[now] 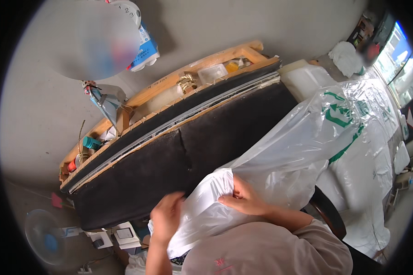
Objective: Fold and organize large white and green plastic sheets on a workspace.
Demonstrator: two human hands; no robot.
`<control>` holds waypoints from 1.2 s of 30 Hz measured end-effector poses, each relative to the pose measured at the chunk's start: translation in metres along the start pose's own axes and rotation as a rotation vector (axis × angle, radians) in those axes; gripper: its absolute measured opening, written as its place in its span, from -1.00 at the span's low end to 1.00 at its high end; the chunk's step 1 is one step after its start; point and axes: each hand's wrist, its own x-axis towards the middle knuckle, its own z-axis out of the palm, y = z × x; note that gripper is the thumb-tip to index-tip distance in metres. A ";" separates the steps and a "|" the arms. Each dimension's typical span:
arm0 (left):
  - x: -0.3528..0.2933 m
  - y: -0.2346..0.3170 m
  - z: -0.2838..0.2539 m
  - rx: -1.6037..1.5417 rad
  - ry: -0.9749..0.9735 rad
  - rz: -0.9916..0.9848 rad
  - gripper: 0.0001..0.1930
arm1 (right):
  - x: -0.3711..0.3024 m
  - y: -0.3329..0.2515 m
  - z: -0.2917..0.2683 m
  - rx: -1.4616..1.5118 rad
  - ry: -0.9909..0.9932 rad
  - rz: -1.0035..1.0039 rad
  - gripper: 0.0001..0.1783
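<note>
Across my lap lies a smooth white sheet-like piece (211, 190). My right hand (246, 198) is closed on its edge, thumb on top and fingers partly hidden behind it. My left hand (166, 214) is at the left side of the sheet, its fingers smeared by motion, so I cannot tell whether it grips anything. A large translucent plastic bag (289, 151) with green print stretches from my lap up to the right. Whether the white sheet is part of this bag, I cannot make out.
A black padded worktable (137, 192) with a wooden frame (169, 79) stands ahead, holding a gold-coloured coil (186, 82) and a teal-capped bottle (92, 143). A round disc (92, 41) rises above it. A fan (46, 236) is at lower left; white bags (366, 201) pile up at right.
</note>
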 end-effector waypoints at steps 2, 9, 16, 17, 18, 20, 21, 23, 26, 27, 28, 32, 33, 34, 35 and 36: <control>0.059 0.055 0.037 -0.212 -0.102 0.171 -0.71 | -0.003 0.002 -0.008 0.071 0.000 -0.016 -0.45; 0.075 -0.026 0.087 -1.072 0.103 -0.378 -0.76 | 0.001 -0.047 -0.144 -1.718 0.864 -0.581 -0.44; 0.011 -0.176 -0.010 -1.104 0.910 -0.790 -0.32 | -0.048 0.003 -0.157 -1.517 0.173 -0.437 -0.77; -0.008 -0.210 -0.042 -0.739 1.099 -0.821 -0.38 | -0.050 0.000 -0.151 -1.150 0.152 -0.220 -0.76; -0.019 -0.223 -0.070 -0.362 1.243 -0.831 -0.45 | -0.052 -0.003 -0.145 -0.780 0.141 -0.004 -0.76; -0.020 -0.197 -0.097 -0.506 1.442 -0.705 -0.55 | -0.042 -0.021 -0.148 -0.707 0.394 -0.185 -0.73; -0.030 -0.208 -0.110 -0.158 1.375 -0.643 -0.57 | -0.023 -0.042 -0.138 -0.892 0.467 -0.344 -0.70; -0.039 -0.245 -0.127 0.257 1.145 -0.612 -0.59 | 0.022 -0.064 -0.122 -1.423 0.474 -0.502 -0.60; -0.046 -0.256 -0.120 0.404 1.012 -0.746 -0.65 | 0.065 -0.043 -0.149 -1.879 0.324 -0.271 -0.38; -0.040 -0.255 -0.117 0.310 1.070 -0.717 -0.69 | 0.075 -0.041 -0.177 -1.777 0.556 -0.071 -0.35; -0.043 -0.278 -0.111 0.026 1.145 -0.463 -0.70 | 0.083 -0.026 -0.216 -1.706 0.848 0.066 -0.38; -0.034 -0.244 -0.117 0.186 1.107 -0.586 -0.72 | 0.090 -0.091 -0.060 -1.200 0.294 -0.464 -0.57; -0.039 -0.245 -0.116 0.191 1.120 -0.600 -0.73 | 0.091 -0.088 0.000 -0.956 0.083 -0.541 -0.56; -0.037 -0.245 -0.114 0.174 1.129 -0.597 -0.73 | 0.098 -0.072 0.043 -0.965 -0.214 -0.725 -0.52; -0.033 -0.246 -0.112 0.152 1.114 -0.601 -0.74 | 0.094 -0.051 0.086 -1.094 -0.361 -0.754 -0.50; -0.029 -0.247 -0.110 0.124 1.095 -0.600 -0.74 | 0.086 -0.029 0.119 -1.338 -0.520 -0.570 -0.52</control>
